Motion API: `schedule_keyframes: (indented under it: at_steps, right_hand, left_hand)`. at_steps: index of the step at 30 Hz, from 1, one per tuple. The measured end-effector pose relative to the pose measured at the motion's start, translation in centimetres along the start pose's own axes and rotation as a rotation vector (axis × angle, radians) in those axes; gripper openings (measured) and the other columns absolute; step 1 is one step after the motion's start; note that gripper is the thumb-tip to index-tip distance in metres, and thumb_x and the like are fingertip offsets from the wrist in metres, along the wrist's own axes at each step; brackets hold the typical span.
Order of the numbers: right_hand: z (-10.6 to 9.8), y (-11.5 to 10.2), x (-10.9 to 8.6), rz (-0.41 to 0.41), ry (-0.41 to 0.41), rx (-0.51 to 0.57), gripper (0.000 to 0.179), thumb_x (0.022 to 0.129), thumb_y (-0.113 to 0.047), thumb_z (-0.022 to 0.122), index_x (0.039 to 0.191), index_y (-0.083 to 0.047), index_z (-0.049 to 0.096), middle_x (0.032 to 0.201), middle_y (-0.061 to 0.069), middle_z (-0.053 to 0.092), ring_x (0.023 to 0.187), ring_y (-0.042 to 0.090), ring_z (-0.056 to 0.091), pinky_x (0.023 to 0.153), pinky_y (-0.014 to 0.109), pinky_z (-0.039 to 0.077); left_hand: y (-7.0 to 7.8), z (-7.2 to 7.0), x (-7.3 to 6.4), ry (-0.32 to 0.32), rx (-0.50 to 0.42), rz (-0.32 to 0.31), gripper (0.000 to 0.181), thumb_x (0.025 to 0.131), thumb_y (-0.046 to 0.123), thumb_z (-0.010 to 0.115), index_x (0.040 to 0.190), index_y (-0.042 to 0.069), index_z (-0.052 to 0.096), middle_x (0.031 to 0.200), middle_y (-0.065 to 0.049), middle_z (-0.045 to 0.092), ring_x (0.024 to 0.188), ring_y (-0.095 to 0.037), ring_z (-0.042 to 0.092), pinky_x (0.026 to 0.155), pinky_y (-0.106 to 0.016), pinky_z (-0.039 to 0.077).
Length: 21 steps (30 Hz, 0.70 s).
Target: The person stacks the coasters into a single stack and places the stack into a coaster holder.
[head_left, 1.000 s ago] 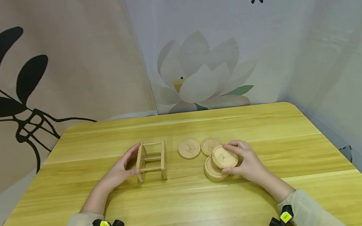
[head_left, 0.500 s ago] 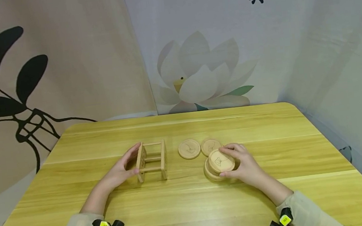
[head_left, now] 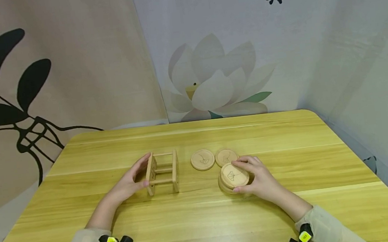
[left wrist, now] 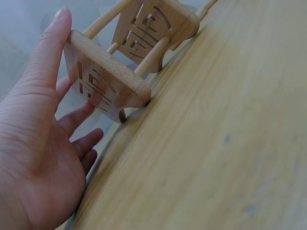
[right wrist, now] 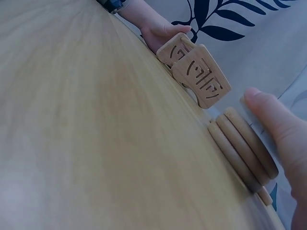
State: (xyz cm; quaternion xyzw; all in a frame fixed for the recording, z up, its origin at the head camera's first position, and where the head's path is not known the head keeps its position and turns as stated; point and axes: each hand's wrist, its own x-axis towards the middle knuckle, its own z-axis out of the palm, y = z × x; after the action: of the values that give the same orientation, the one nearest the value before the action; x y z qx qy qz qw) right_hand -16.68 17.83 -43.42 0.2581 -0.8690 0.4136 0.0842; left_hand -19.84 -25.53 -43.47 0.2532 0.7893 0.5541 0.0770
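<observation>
the right hand (head_left: 262,179) is being curled narrowly at the rim of the top disc (head_left: 233,175), which is being pinched between thumb and fingers, presumably so that the engraved face is being left uncovered. this disc is seemingly being supported by the lower discs (head_left: 224,188), three stacked layers being shown in the right wrist view. by the left hand (head_left: 128,187), the left end panel of the wooden rack (head_left: 175,170) is being gripped across its edges, probably so that the frame is being steadied upright on the tabletop (head_left: 190,224). beyond the stack, two flat discs, a left one (head_left: 203,160) and a right one (head_left: 225,156), are being displayed face up, just beside each other, perhaps being spread for easy picking.
</observation>
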Motion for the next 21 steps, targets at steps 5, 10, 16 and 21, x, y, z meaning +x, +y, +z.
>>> schedule_keyframes:
  at_steps: [5,10,16,21]
  right_hand:
    - [0.05,0.07,0.06,-0.021,-0.005,-0.024,0.08,0.063,-0.038,0.089,0.13,-0.007,0.06,0.129,0.004,0.052,0.119,0.024,0.041,0.097,0.052,0.037]
    - [0.11,0.15,0.09,-0.021,-0.014,-0.031,0.079,0.063,-0.039,0.088,0.13,-0.009,0.06,0.129,0.003,0.052,0.119,0.023,0.041,0.096,0.052,0.038]
    - [0.17,0.12,0.12,-0.014,-0.026,-0.033,0.079,0.063,-0.04,0.088,0.13,-0.008,0.06,0.129,0.003,0.052,0.119,0.024,0.041,0.096,0.052,0.038]
    - [0.21,0.14,0.16,-0.013,-0.034,-0.04,0.079,0.064,-0.04,0.088,0.131,-0.008,0.059,0.129,0.003,0.052,0.119,0.024,0.041,0.096,0.052,0.038]
  left_hand:
    - [0.13,-0.02,0.04,-0.002,-0.005,-0.004,0.084,0.089,0.02,0.07,0.155,0.022,0.019,0.153,-0.018,0.025,0.135,-0.042,0.023,0.103,-0.069,0.013]
    - [0.13,-0.03,-0.01,-0.002,-0.008,-0.007,0.084,0.089,0.025,0.07,0.155,0.023,0.018,0.153,-0.017,0.024,0.136,-0.042,0.023,0.102,-0.07,0.012]
    - [0.16,-0.05,-0.02,-0.009,-0.012,-0.004,0.084,0.089,0.028,0.07,0.155,0.022,0.017,0.153,-0.018,0.024,0.135,-0.042,0.022,0.102,-0.071,0.012]
    - [0.18,-0.06,-0.06,-0.009,-0.009,-0.005,0.084,0.089,0.033,0.069,0.155,0.024,0.018,0.153,-0.017,0.024,0.135,-0.042,0.022,0.101,-0.072,0.012]
